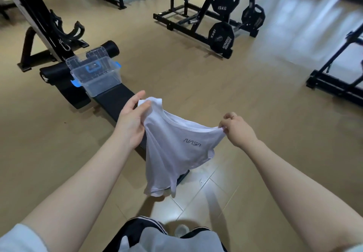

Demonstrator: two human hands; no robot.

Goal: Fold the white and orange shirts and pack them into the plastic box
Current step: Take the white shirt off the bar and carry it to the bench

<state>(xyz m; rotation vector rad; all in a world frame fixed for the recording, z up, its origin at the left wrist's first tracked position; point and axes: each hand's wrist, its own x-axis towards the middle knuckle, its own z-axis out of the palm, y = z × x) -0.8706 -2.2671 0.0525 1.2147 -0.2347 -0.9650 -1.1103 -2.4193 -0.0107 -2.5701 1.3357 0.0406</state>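
A white shirt [172,153] with a small dark logo hangs in the air in front of me, above a black gym bench [115,102]. My left hand [131,120] grips one shoulder of it and my right hand [235,128] pinches the other shoulder, so the neckline stretches between them. The clear plastic box [98,74] with blue latches stands open on the far end of the bench, beyond my left hand, its lid [90,57] propped behind it. No orange shirt is in view.
Tan floor surrounds the bench. A black cable machine frame [39,25] rises at the far left. A weight rack with 15 kg plates [222,35] stands behind, and another black frame [337,74] is at the right. My legs and a shoe [180,230] are at the bottom.
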